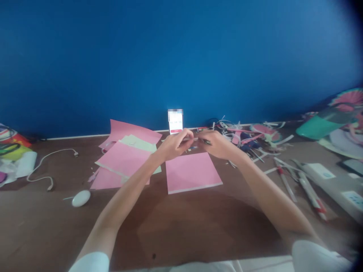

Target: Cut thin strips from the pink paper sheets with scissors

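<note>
Head: pink sheet (193,172) below right hand (214,142)

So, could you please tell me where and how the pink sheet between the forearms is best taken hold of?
The pink sheet is probably best pinched at its pale near edge, coming low from the wearer's side: it looks flat on the table, and nothing covers that edge.
</note>
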`<state>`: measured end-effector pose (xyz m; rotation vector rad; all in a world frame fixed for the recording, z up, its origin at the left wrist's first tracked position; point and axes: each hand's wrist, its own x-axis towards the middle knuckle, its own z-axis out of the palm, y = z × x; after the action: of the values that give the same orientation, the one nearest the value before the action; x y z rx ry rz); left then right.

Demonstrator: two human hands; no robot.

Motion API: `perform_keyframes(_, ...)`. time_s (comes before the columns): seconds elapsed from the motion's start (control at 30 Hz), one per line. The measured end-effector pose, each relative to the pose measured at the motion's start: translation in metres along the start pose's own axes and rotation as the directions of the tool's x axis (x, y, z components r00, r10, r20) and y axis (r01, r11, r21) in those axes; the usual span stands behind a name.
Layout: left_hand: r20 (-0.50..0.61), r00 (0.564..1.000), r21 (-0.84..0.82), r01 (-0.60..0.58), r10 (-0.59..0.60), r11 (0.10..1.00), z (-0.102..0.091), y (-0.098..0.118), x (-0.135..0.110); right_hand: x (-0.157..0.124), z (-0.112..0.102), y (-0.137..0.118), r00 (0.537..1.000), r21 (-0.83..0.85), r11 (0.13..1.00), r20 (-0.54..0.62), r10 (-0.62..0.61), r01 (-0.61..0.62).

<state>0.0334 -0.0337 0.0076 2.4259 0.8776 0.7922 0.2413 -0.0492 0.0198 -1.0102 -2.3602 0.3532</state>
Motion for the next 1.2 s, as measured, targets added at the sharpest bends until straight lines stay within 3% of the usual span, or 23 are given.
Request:
perform_keyframes(0.2, -0.145, 0.989, 0.141, -0.006, 0.027, 0.990, 0.005, -0.002, 0.002, -0.002, 0.002, -0.006, 0.997, -0.094, 0.993, 0.036, 0.070, -0.066)
perform_keyframes(0.37, -0.176, 0.984, 0.133, 0.042, -0.018, 0.990, 0.005, -0.001, 0.002, -0.003, 0.005, -0.005, 0.993, -0.199, 0.975, 0.043, 0.113, -0.102)
perform_keyframes(0.63, -0.100, 0.989, 0.076, 0.116, -0.108, 0.990, 0.001, -0.003, 0.004, -0.004, 0.008, -0.004, 0.993, -0.328, 0.942, 0.064, 0.100, -0.074)
perform_keyframes(0.8, -0.055, 0.984, -0.044, 0.168, -0.170, 0.985, -0.004, -0.008, 0.005, -0.005, 0.008, 0.000, 0.996, -0.362, 0.931, 0.061, 0.066, -0.040)
perform_keyframes(1.03, 0.165, 0.955, -0.276, 0.286, -0.248, 0.918, -0.012, -0.016, 0.002, -0.006, 0.009, 0.004, 0.999, -0.339, 0.941, 0.033, 0.009, 0.003)
perform_keyframes(1.2, 0.279, 0.928, -0.284, 0.327, -0.249, 0.901, -0.018, -0.024, 0.001, -0.005, 0.007, 0.002, 0.998, -0.261, 0.965, 0.043, 0.052, -0.039)
